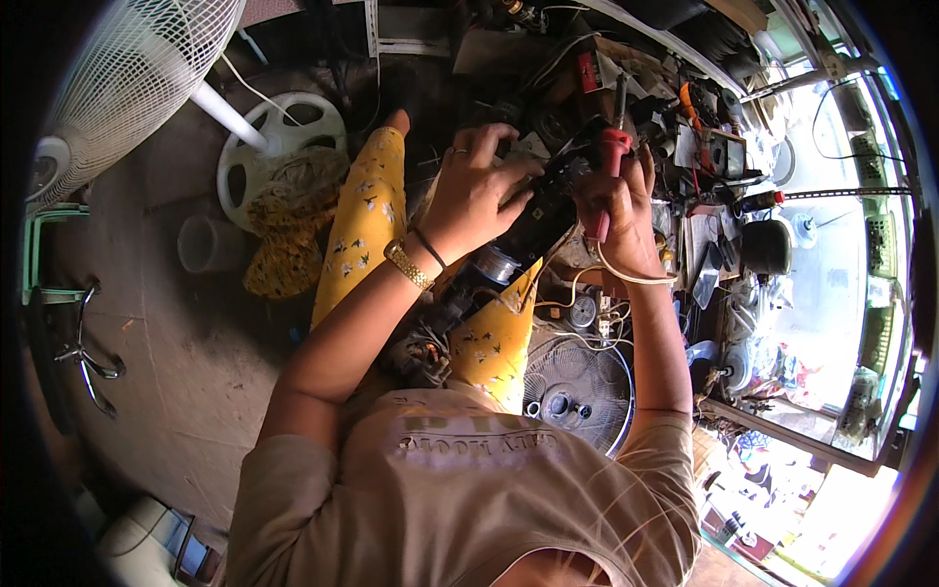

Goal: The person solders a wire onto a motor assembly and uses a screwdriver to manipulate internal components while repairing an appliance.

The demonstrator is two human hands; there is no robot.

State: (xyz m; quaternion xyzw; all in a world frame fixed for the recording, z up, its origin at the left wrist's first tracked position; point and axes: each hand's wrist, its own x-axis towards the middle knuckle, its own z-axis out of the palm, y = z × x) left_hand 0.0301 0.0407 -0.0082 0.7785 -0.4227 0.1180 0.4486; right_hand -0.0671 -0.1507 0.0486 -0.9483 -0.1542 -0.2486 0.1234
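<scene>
My right hand (614, 201) is closed round a red-handled soldering iron (613, 152), its metal end pointing up and a pale cable hanging below. My left hand (479, 191) rests at a long dark device (545, 208) with small components, its bent fingers apart and touching it; nothing clearly shows in them. A solder spool (496, 265) sits low on the device, near my left wrist. Tangled parts (423, 352) lie below it, between my yellow-clad legs.
A white fan (132, 73) and cup (210, 243) are left. A fan grille (577, 391) with cables lies lower right. Cluttered tools (704, 127) crowd the upper right beside a bright glass case (812, 293). A green stool (54, 220) stands far left.
</scene>
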